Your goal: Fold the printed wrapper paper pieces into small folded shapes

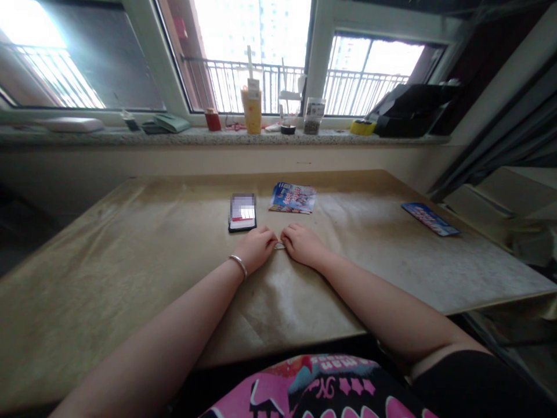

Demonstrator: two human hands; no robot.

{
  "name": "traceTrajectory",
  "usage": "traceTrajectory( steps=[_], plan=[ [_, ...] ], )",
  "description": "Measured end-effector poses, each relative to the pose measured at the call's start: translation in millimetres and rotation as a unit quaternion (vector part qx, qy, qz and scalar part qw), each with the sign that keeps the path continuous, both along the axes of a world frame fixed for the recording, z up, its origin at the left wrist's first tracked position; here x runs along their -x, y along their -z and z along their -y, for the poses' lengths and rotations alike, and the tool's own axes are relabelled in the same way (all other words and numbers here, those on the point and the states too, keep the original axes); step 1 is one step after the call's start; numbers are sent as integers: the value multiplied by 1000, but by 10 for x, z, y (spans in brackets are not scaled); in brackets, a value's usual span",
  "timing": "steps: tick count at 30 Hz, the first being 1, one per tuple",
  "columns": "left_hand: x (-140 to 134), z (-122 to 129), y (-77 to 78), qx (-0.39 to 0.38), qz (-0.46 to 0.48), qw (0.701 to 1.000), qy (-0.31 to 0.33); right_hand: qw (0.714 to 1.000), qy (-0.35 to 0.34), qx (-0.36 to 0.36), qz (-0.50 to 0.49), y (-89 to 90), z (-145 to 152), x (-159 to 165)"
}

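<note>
My left hand [258, 246], with a silver bangle [239, 265] on its wrist, and my right hand [301, 242] rest close together on the table. Their fingers are closed on a small pale strip [279, 246] that spans the gap between them. It looks like folded paper, but most of it is hidden under the fingers. Just beyond my left hand lies a phone [242, 212] with its screen lit and blurred out. A small stack of printed blue cards or leaflets [293, 198] lies beyond my right hand.
A gold-coloured cloth [130, 255] covers the table. Far to the right lies a blue printed leaflet [430, 219]. On the stone windowsill [174, 137] stand a cup of yellow drink [251, 110], a red jar [213, 119], a clear container [314, 116], yellow tape [362, 127] and a black box [404, 113].
</note>
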State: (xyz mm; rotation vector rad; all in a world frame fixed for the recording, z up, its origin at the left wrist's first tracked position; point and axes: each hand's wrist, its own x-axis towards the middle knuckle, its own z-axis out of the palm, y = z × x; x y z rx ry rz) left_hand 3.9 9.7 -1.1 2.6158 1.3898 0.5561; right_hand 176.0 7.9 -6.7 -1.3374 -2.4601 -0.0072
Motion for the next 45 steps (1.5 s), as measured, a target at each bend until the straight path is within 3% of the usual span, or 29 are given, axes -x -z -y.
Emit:
traceTrajectory(
  steps=[15,31,45],
  plan=[
    [-17,-67,86,-14,11,1000,-26,994,8,20,-107,89,-111,-21],
    [-15,-39,65,-35,-19,999,-24,988,7,42,-146,102,-106,-89],
    [7,52,-29,-87,-60,994,5,997,14,-4,-73,-11,21,-148]
  ],
)
